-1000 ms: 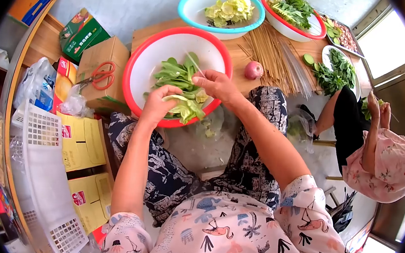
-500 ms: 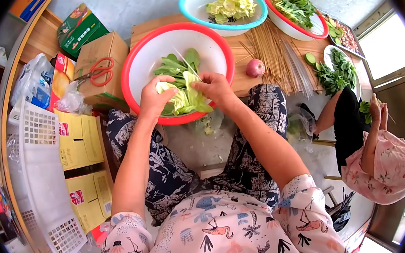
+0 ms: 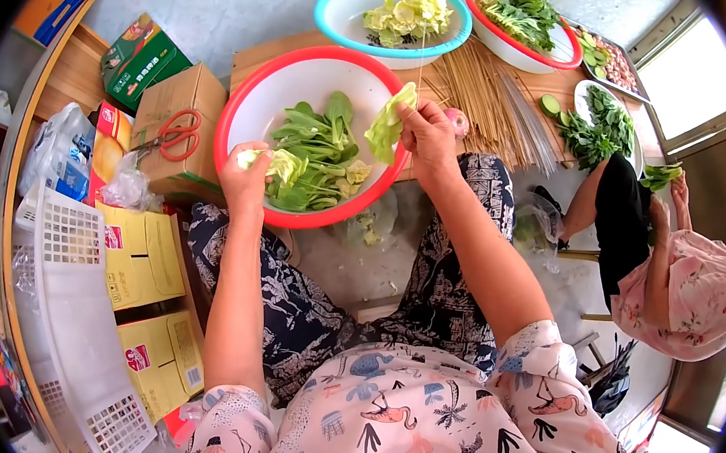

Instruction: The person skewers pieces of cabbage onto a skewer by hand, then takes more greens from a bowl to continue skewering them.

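Observation:
My right hand [image 3: 431,137], fingers pinched, holds up a pale green cabbage leaf [image 3: 387,124] at the right rim of the red-rimmed bowl [image 3: 244,97]. A thin skewer [image 3: 423,49] rises above that hand. At the bowl's left front side, my left hand [image 3: 243,182] is closed on another pale leaf piece [image 3: 286,167]. Between the two hands, dark green leafy vegetables [image 3: 323,140] lie in the bowl, with a few pale leaf bits among them.
Behind are a blue-rimmed bowl [image 3: 335,19] of pale leaves and a red-rimmed bowl [image 3: 528,59] of greens. Skewers [image 3: 490,90] and a partly hidden onion [image 3: 457,122] lie on the table. Orange-handled scissors [image 3: 181,135] rest on a carton [image 3: 192,92]. Another person [image 3: 681,283] sits at right.
My hands have moved apart. The right hand has lifted a leaf up and to the right; the left has moved left with its piece. The greens in the bowl are now uncovered.

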The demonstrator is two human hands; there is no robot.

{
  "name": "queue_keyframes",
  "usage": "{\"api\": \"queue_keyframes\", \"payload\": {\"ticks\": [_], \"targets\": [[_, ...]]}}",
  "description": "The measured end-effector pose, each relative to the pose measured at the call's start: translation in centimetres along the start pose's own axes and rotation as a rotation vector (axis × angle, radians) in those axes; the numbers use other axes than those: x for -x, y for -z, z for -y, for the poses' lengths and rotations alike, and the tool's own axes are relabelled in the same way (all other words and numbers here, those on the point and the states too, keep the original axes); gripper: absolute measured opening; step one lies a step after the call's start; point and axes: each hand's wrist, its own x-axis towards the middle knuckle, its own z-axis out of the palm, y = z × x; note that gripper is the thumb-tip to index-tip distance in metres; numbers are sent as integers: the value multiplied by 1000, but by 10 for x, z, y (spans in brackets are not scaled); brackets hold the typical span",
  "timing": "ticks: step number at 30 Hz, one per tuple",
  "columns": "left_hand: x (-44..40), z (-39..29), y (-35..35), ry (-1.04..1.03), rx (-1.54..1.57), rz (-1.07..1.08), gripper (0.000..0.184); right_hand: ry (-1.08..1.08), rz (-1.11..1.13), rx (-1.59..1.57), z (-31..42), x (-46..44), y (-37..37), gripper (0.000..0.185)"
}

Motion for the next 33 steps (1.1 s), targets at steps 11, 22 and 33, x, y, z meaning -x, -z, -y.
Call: {"api": "queue_keyframes", "payload": {"ticks": [11, 22, 33], "targets": [[20, -6, -38, 15, 62, 471, 32, -168, 153, -15, -22, 6, -5, 9], [13, 0, -36, 340, 431, 473, 22, -377, 242, 133, -27, 21, -15, 12], [19, 10, -43, 323, 456, 499, 39, -416, 289, 112, -38, 35, -25, 13]]}}
